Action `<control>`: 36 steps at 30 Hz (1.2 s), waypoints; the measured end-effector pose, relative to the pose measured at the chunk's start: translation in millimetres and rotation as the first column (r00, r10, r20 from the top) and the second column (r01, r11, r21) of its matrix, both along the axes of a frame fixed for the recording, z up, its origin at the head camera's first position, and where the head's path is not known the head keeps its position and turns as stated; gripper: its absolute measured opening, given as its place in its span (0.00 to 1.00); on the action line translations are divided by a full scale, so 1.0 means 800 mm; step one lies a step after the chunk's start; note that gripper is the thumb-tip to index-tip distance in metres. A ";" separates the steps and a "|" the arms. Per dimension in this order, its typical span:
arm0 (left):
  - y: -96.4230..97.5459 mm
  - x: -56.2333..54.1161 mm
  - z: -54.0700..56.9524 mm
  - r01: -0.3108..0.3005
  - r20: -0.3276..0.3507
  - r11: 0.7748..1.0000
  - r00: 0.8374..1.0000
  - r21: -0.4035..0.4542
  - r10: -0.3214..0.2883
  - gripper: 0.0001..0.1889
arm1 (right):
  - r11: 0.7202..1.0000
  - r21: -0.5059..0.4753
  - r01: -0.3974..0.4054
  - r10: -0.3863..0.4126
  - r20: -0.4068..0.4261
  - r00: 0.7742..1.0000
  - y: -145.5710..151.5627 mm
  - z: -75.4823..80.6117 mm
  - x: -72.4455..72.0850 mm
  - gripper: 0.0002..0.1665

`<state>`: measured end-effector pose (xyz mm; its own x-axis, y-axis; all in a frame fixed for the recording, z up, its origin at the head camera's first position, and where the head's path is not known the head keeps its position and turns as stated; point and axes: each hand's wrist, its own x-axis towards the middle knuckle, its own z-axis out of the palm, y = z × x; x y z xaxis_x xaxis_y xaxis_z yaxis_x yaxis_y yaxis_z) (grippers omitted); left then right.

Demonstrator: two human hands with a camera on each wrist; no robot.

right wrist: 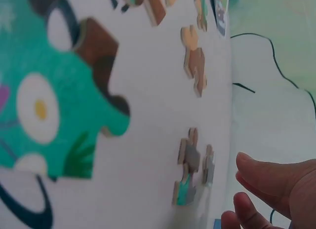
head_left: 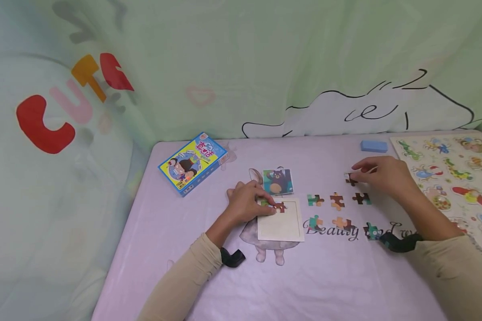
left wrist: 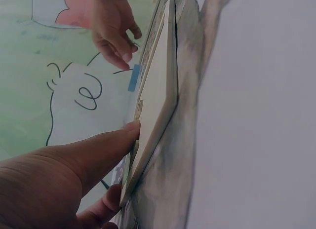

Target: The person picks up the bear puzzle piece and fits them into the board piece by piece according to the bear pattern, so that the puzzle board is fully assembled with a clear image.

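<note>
The right hand (head_left: 387, 178) is hovering with its thumb and fingers parted, the right wrist view showing a gap between thumb and fingers and nothing held there. A dark brown, interlocking jigsaw piece (head_left: 351, 179) is lying on the pale lilac tablecloth (head_left: 337, 276) just by its fingertips, partly hidden by them in the head view. The left hand (head_left: 245, 201) is bending over a square, cream-coloured puzzle board (head_left: 280, 228), its thumb and forefinger a little apart and touching the board's upper left part; whether they are pinching anything, I cannot tell. A brown bear-face piece (head_left: 280, 207) is lying inside the board's frame at the thumb tip.

Six more green, brown and tan jigsaw pieces (head_left: 337, 201) are lying in two rows between the board and the right forearm. A square bear picture card (head_left: 279, 182) is lying just beyond the board, near the left hand's fingers.
</note>
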<state>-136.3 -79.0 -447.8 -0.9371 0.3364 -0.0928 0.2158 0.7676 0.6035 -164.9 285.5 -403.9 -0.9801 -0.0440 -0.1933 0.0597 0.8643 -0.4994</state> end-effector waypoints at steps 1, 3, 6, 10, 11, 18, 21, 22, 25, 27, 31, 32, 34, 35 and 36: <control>0.000 0.000 0.000 0.000 -0.001 1.000 1.000 -0.001 0.000 0.08 | 1.000 0.000 -0.001 0.001 0.007 1.000 0.002 -0.002 -0.001 0.24; 0.000 0.000 -0.001 0.001 -0.005 1.000 1.000 -0.006 -0.001 0.07 | 1.000 0.003 -0.003 0.003 0.015 1.000 0.006 -0.006 -0.003 0.25; 0.000 -0.001 -0.002 0.000 -0.009 1.000 1.000 -0.008 0.000 0.07 | 1.000 -0.002 -0.009 0.009 0.033 0.999 0.010 -0.012 -0.006 0.27; 0.000 -0.001 -0.004 0.001 -0.009 1.000 1.000 -0.002 -0.001 0.07 | 1.000 -0.010 -0.016 0.016 0.048 0.999 0.013 -0.018 -0.007 0.29; 0.000 -0.001 -0.004 0.001 -0.008 1.000 1.000 -0.001 -0.001 0.07 | 1.000 -0.011 -0.017 0.018 0.050 0.999 0.013 -0.019 -0.007 0.30; 0.000 -0.002 -0.002 -0.003 0.000 1.000 1.000 -0.007 0.003 0.07 | 0.999 0.010 -0.036 0.035 0.030 0.999 0.012 -0.023 -0.008 0.28; 0.000 -0.002 -0.002 -0.004 0.004 1.000 1.000 -0.002 0.004 0.07 | 0.999 0.020 -0.043 0.043 0.019 0.999 0.012 -0.022 -0.008 0.27; 0.000 -0.002 -0.002 -0.005 0.004 1.000 1.000 -0.001 0.005 0.08 | 0.999 0.021 -0.045 0.044 0.018 0.999 0.012 -0.022 -0.008 0.27; 0.000 -0.001 -0.001 -0.004 0.006 1.000 1.000 -0.005 0.004 0.08 | 0.999 0.010 -0.045 0.045 0.023 0.999 0.010 -0.022 -0.008 0.25; 0.001 -0.001 -0.001 -0.004 0.006 1.000 1.000 -0.012 0.004 0.08 | 0.999 -0.005 -0.041 0.041 0.033 0.999 0.009 -0.021 -0.008 0.25; 0.001 -0.001 0.000 -0.005 0.008 1.000 1.000 -0.023 0.005 0.08 | 0.999 -0.029 -0.026 0.027 0.034 0.999 0.007 -0.022 -0.007 0.23; 0.001 -0.001 0.000 -0.005 0.006 1.000 1.000 -0.025 0.005 0.08 | 0.999 -0.031 -0.023 0.024 0.027 0.999 0.007 -0.023 -0.007 0.23; 0.000 -0.001 0.000 -0.005 0.006 1.000 1.000 -0.023 0.005 0.08 | 0.999 -0.034 -0.018 0.018 0.010 1.000 0.006 -0.024 -0.007 0.22; 0.000 -0.001 -0.001 -0.005 0.006 1.000 1.000 -0.022 0.005 0.08 | 0.999 -0.035 -0.014 0.014 0.004 1.000 0.006 -0.025 -0.007 0.22; 0.000 -0.001 -0.001 -0.005 0.004 1.000 1.000 -0.021 0.005 0.08 | 0.999 -0.035 -0.014 0.014 -0.004 1.000 0.006 -0.025 -0.006 0.22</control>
